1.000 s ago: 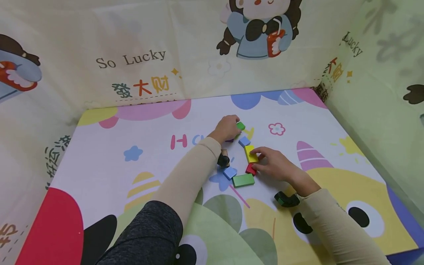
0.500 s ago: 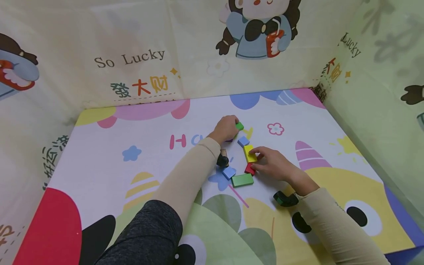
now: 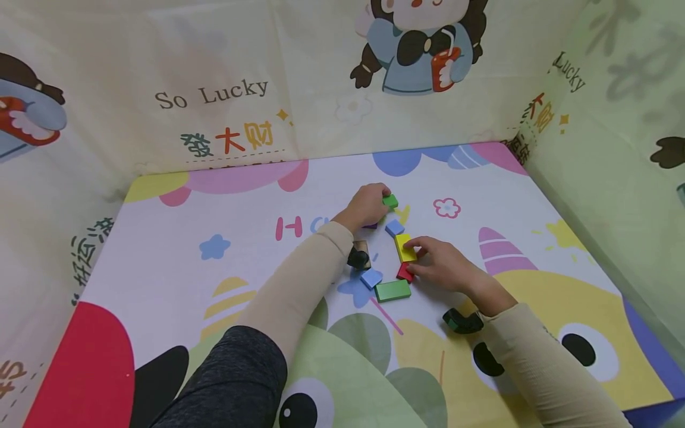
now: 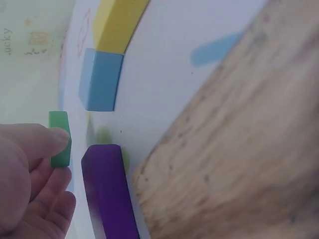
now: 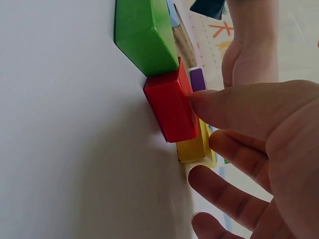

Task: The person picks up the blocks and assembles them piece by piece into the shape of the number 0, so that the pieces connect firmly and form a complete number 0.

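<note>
Between thumb and fingers, my left hand (image 3: 366, 203) pinches a small green block (image 4: 60, 144) at the far end of a ring of blocks. A purple block (image 4: 110, 191) lies beside that hand, mostly covered by it in the head view. My right hand (image 3: 448, 266) is at the ring's right side. Its thumb touches the red block (image 5: 172, 107), and its index finger is at the yellow block (image 3: 404, 252). The other fingers are loosely extended. One blue block (image 3: 395, 227) adjoins the yellow one. A larger green block (image 3: 393, 290) meets the red one at the near side.
A second blue block (image 3: 371, 279) and a plain wooden block (image 4: 234, 139) form the ring's left side, under my left wrist. A black wrist strap (image 3: 462, 322) sits below my right hand. Printed cloth walls (image 3: 310, 71) border the table (image 3: 246, 202) at the back and sides.
My left hand and the small green block have shifted slightly away from me, and the left forearm has moved a little left. The right hand and other blocks look unmoved.
</note>
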Tool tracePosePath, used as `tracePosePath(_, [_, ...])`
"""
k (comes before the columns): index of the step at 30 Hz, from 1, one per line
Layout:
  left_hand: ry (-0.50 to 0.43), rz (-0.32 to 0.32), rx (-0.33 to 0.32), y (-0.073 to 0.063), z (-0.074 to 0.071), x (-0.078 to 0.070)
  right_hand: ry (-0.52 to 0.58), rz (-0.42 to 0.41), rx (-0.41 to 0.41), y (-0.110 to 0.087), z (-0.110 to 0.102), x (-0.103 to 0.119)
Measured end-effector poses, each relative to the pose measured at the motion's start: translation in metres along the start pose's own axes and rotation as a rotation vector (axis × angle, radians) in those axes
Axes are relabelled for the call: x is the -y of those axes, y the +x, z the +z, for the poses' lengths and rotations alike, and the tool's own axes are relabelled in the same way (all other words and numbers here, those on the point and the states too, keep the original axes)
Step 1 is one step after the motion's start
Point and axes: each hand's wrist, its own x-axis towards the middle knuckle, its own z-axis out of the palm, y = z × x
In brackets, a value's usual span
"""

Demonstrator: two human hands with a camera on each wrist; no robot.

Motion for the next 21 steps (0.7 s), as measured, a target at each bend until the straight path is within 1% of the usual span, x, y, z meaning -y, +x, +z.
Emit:
tracePosePath(5, [-0.027, 0.013, 0.005, -0.004, 0.001, -0.001, 0.002, -0.009, -0.004, 0.0, 0.0, -0.001])
tracePosePath(9, [-0.033, 0.025, 0.035, -0.007, 0.001, -0.003, 0.002, -0.009, -0.006, -0.001, -0.001, 0.0])
tracePosePath(12, [-0.038, 0.026, 0.046, -0.009, 0.001, -0.004, 0.003, -0.011, -0.007, -0.001, -0.001, 0.0])
tracePosePath(21, [-0.075, 0.058, 0.067, -0.018, -0.004, -0.002, 0.009, -0.029, -0.019, -0.002, 0.0, -0.001])
